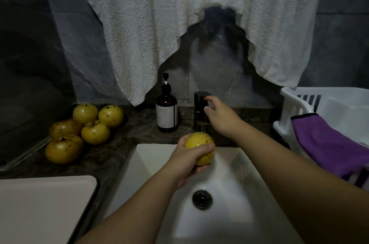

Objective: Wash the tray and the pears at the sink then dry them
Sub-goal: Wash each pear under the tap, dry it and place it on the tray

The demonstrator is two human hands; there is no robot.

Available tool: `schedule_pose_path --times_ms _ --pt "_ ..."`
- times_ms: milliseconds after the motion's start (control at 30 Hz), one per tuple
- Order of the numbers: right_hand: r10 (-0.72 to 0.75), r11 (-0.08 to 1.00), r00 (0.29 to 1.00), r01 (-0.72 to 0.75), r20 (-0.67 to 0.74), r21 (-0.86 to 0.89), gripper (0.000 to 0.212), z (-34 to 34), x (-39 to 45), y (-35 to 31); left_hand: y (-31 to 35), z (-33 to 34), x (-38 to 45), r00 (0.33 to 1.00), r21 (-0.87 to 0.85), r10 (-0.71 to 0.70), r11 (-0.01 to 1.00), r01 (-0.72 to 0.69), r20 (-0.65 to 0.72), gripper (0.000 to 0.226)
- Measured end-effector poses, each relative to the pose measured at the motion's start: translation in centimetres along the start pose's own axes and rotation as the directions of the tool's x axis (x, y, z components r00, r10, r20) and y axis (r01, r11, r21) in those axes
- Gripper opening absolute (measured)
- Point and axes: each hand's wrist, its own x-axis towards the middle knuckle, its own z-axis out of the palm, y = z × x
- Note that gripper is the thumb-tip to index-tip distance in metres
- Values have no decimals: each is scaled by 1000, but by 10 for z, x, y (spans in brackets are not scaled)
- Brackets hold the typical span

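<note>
At the lower left of the frame a pale tray [40, 203] lies flat on the dark counter [111, 156], just beside the white sink [239, 174]. Both forearms reach up from the bottom edge over the basin. The left hand [185, 162] is curled around a yellow pear [201, 148], thumb across its front, holding it above the sink near the frame's centre. Beyond it, the right hand [221, 116] reaches to the black tap [199, 112], fingertips pinching its top. At centre left, five more pears [83, 130] sit clustered on the counter. A brown pump bottle [166, 112] stands left of the tap. At the right, a purple cloth [327, 144] drapes over a white rack [295, 108]. A white towel [179, 24] hangs across the top.
</note>
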Motion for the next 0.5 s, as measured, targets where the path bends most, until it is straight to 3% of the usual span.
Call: schedule_pose_path --times_ms 100,133,200,267,300,400,500 --pt "274 923 960 -248 -52 295 41 8 -14 9 1 -1 -2 1000 30 10 1000 -10 -19 77" --pt "381 874 924 -376 45 307 53 14 -24 16 0 -2 -2 999 45 20 999 -19 -25 74" --pt "512 710 782 -619 356 337 75 24 -47 26 -1 -1 -2 999 87 43 995 -40 -32 64" --pt "499 486 641 -764 583 424 83 34 -61 32 -3 -1 -3 996 162 85 983 -83 -10 51" --pt "480 405 620 -784 620 471 83 37 -64 35 -3 0 -4 994 216 105 971 -105 10 44" --pt "452 362 658 -753 602 550 79 48 -64 44 0 4 -4 996 331 91 940 -79 -21 23" --pt "351 449 792 -611 500 652 57 52 -64 49 7 8 -2 990 320 -73 941 108 -120 54"
